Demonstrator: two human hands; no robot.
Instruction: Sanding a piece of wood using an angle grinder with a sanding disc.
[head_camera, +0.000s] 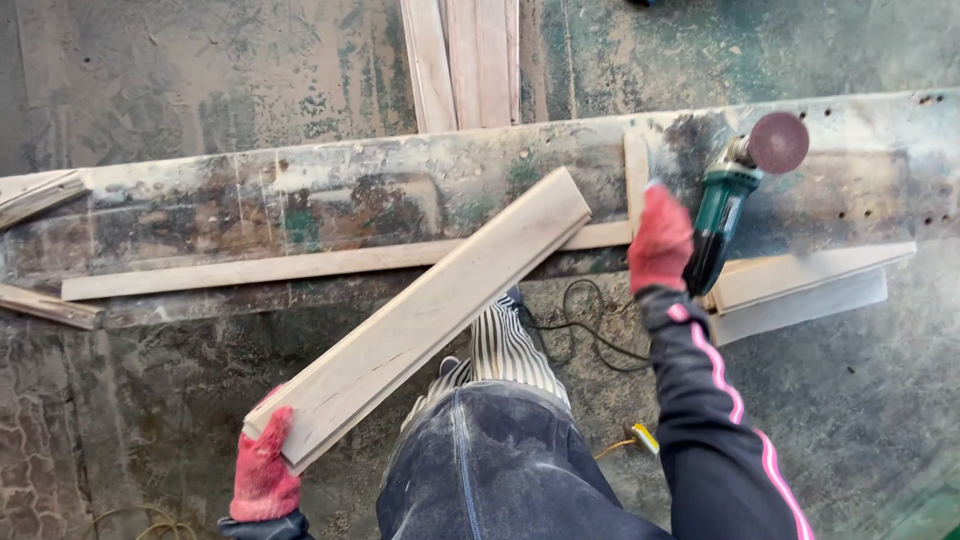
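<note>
Gripping the long pale wooden plank (425, 315) firmly by its near end in my left hand (264, 470), I keep it braced on the worn bench (300, 200) while my right hand (660, 240) closes around the green angle grinder (725, 215)

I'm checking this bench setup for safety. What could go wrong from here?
The left hand grips only the near end of the long board, whose far end merely rests on the bench; it could slip off. The right hand is by the angle grinder, its disc uncovered. The grinder's cord trails near the feet, a possible snag.
</note>
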